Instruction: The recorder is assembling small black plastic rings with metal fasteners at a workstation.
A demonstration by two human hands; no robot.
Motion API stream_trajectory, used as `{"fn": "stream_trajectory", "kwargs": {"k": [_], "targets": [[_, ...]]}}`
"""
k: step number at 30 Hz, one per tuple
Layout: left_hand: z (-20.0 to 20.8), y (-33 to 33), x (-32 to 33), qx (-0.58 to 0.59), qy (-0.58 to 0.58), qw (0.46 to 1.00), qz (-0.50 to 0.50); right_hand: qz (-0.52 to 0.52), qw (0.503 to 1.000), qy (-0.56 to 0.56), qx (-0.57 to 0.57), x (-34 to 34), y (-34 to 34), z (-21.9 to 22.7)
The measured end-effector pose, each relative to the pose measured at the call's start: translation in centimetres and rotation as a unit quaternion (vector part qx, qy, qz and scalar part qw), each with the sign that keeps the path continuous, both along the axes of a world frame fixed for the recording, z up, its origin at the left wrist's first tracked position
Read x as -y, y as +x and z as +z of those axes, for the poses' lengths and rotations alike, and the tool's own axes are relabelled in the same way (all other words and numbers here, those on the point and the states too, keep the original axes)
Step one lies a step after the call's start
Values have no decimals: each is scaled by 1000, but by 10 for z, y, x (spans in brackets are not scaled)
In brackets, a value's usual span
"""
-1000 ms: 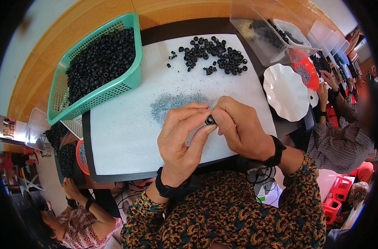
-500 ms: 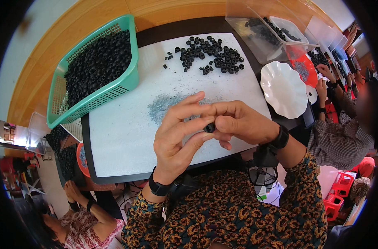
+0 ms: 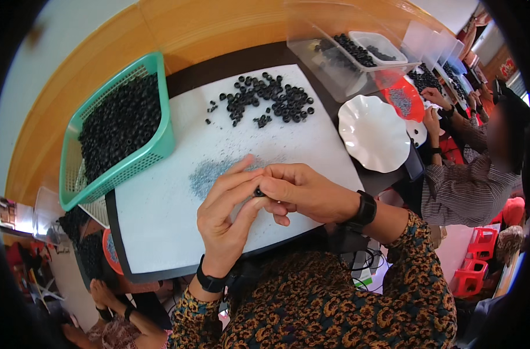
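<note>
Black, small and ring-shaped: rubber ring (image 3: 258,191) pinched just below the frame's centre, between the fingertips of both hands. Left hand (image 3: 227,218) at centre-bottom, thumb and forefinger closed on the ring, other fingers fanned upward. Right hand (image 3: 302,192) just right of it, fingertips pressed onto the same ring, remaining fingers curled under. Black wristband on each wrist, patterned brown sleeves rising from the lower edge.

Underneath, white work board (image 3: 160,215) filling the middle of the frame. Patch of fine blue-grey granules (image 3: 209,173) on it, just above left of the hands. Loose heap of black rings (image 3: 265,102) at upper centre of the board, well apart from the hands.

Green plastic basket (image 3: 160,139) at upper left, mesh-walled, heaped nearly full with more black rings, one corner overlapping the board's left edge.

Clear plastic tub (image 3: 323,67) at upper right, with a smaller clear tray inside holding black pieces. White scalloped plate (image 3: 372,134) at right, beside the board. Red dish (image 3: 406,102) above right of the plate, holding greyish granules.

Another person in a striped shirt (image 3: 457,186) at the right edge, hands near the red dish. Further hands at lower left, under the board's edge.
</note>
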State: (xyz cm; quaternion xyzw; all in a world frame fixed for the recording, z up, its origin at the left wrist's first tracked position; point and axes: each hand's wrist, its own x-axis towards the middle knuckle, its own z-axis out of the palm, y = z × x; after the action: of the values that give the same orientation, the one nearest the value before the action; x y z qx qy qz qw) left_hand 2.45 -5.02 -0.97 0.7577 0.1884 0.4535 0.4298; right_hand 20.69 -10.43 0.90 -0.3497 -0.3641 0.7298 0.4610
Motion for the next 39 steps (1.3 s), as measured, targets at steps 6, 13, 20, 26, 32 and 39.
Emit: {"fn": "stream_trajectory", "kwargs": {"k": [6,13,20,26,32,39], "targets": [[-1,-11,5,3,-75,995,70,-245,967,45,-49,-50,75,31],[-13,-18,8,8,-187,981,59,-272,944,106,-154,-82,149,44],[-15,-20,14,-2,-232,972,32,-141,673,411,598,-96,79,-8],[-9,-19,16,-11,-258,966,28,-56,602,372,705,-109,68,-20],[-12,-19,14,-11,-248,969,8,-67,613,336,712,-123,63,-22],[-12,-20,14,-1,-254,967,5,-104,604,331,717,-155,55,-19]]}}
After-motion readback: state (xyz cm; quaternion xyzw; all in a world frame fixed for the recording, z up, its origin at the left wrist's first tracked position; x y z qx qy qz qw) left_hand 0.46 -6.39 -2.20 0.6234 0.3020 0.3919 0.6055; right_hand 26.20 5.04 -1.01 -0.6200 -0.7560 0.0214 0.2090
